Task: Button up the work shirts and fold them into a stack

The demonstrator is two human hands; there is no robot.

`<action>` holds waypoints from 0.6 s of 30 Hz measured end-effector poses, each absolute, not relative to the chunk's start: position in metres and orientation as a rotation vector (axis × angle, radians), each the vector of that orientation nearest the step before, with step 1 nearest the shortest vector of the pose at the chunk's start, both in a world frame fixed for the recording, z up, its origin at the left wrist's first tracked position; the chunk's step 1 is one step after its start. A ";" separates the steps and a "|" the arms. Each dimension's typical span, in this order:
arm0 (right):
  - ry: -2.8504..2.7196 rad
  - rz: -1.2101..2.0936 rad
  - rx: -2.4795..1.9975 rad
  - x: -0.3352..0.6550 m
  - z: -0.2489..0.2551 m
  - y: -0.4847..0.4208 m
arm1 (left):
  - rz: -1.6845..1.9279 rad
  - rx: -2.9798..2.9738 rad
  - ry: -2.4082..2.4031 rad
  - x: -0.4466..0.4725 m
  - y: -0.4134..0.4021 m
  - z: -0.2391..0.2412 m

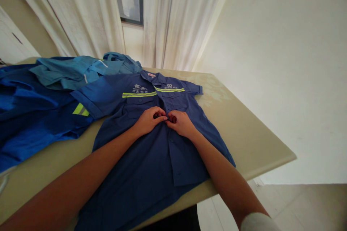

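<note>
A dark blue short-sleeved work shirt point(138, 151) lies face up with its collar pointing away from me. Yellow-and-silver reflective strips cross its chest, above two flap pockets. My left hand point(150, 118) and my right hand point(180, 122) meet at the front placket, around mid-chest. Both pinch the fabric edges there, thumbs and fingers pressed together and nearly touching. Any button between the fingertips is hidden. Below my hands the placket hangs loose, with a button showing on it.
The shirt rests on a beige-covered table point(244, 133), whose corner juts out to the right. To the left lie a bright blue garment point(48, 115) and a lighter teal garment point(67, 72), both crumpled. Pale curtains point(181, 18) and a white wall point(284, 61) stand behind.
</note>
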State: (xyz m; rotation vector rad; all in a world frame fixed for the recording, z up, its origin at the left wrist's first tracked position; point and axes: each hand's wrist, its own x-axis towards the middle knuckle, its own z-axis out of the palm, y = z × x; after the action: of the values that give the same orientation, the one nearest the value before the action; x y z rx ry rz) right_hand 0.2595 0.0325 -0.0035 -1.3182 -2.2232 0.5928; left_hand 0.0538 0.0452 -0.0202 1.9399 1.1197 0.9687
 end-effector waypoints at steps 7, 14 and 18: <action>-2.242 0.660 -1.253 0.262 -0.007 0.036 | 0.938 1.921 1.168 0.055 0.045 -0.019; -2.253 0.625 -1.223 0.260 -0.004 0.035 | 0.938 1.871 1.089 0.053 0.045 -0.019; -2.267 0.582 -1.234 0.261 -0.003 0.034 | 0.953 1.868 1.104 0.052 0.046 -0.019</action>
State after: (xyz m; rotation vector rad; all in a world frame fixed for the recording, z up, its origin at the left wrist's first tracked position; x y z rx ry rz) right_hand 0.2605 0.0339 -0.0029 -1.2335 -2.2671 0.5819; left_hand 0.0519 0.0457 -0.0194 1.8677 1.1040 0.9527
